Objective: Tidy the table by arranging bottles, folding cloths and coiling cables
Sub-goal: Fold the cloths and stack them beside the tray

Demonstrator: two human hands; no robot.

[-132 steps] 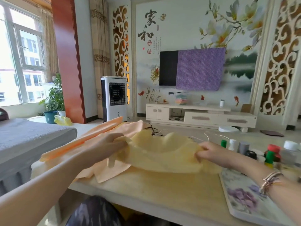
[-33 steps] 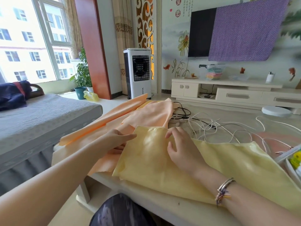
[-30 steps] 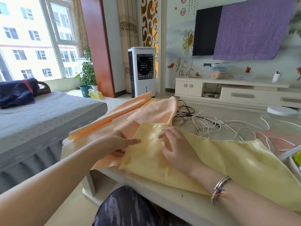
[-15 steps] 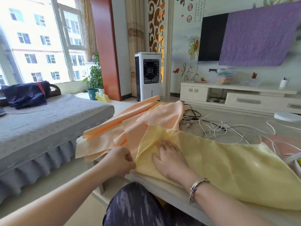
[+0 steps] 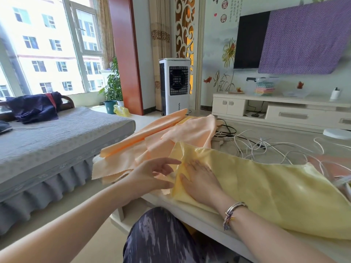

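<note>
A yellow cloth (image 5: 269, 188) lies spread over the near part of the table (image 5: 199, 211), folded double with its left edge by my hands. My right hand (image 5: 201, 179) presses flat on that left end, fingers together and extended. My left hand (image 5: 153, 173) hovers just left of the cloth's edge, fingers apart, holding nothing. Peach cloths (image 5: 152, 147) are piled loosely at the table's far left corner, some hanging over the edge. Tangled white and black cables (image 5: 266, 147) lie behind the yellow cloth. No bottles are in view.
A grey-covered couch (image 5: 49, 141) stands close to the left of the table, with a dark garment (image 5: 34, 107) on it. My knee (image 5: 159, 236) is under the table's near edge. An air cooler (image 5: 174, 86) and a TV cabinet (image 5: 281, 111) stand beyond.
My left hand let go of the yellow cloth's corner and opened its fingers. My right hand stayed flat on the cloth, sliding slightly. The view shifted a little left.
</note>
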